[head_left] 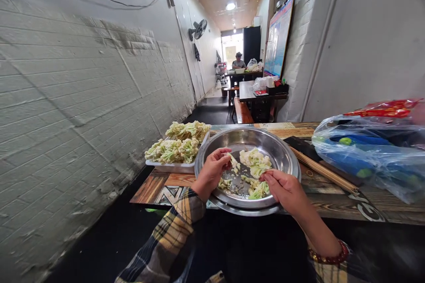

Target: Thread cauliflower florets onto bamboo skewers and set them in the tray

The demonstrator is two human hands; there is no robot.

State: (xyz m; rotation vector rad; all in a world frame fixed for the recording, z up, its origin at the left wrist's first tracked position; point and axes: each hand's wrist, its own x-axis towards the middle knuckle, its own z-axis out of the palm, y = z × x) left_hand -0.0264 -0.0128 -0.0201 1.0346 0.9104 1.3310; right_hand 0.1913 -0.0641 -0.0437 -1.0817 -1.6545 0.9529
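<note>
My left hand (212, 170) is over the left side of a wide steel basin (244, 134), thumb and fingers closed on a small cauliflower floret (235, 164). My right hand (285, 188) is at the basin's right side, its fingertips pinched at the edge of a larger cauliflower piece (254, 160). Below it, more cauliflower (259, 190) lies on the basin floor among small crumbs. To the left of the basin, a white tray (172, 167) is heaped with cauliflower florets (181, 148) on thin sticks.
A bundle of wooden skewers (323, 171) lies right of the basin on the patterned table (149, 188). Beyond it is a clear plastic bag (365, 154) with blue and green contents. A brick wall (83, 110) runs along the left. A person (238, 62) sits at a far table.
</note>
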